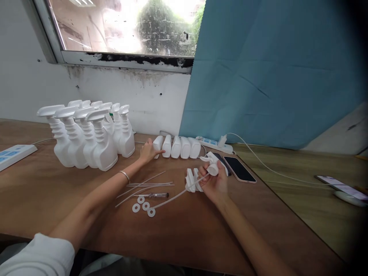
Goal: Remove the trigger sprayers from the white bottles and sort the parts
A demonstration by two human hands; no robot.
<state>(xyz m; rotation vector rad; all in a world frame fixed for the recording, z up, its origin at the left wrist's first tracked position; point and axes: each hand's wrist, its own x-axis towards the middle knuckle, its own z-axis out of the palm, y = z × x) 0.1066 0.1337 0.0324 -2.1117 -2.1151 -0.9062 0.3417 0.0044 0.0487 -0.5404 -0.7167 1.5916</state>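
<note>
My right hand is closed around a white spray trigger head. From its collar a thin white dip tube slants down to the left, ending by a washer. My left hand reaches to the back and grips the leftmost white bottle of a row, its thumb across the near side. More white bottles of that row stand to its right. Below my right hand's fingers lie other white trigger heads, partly hidden.
Assembled spray bottles stand grouped at left. Loose tubes, a screwdriver and several white washers lie mid-table. Phones lie at right. Power strips sit at the left edge and at the back.
</note>
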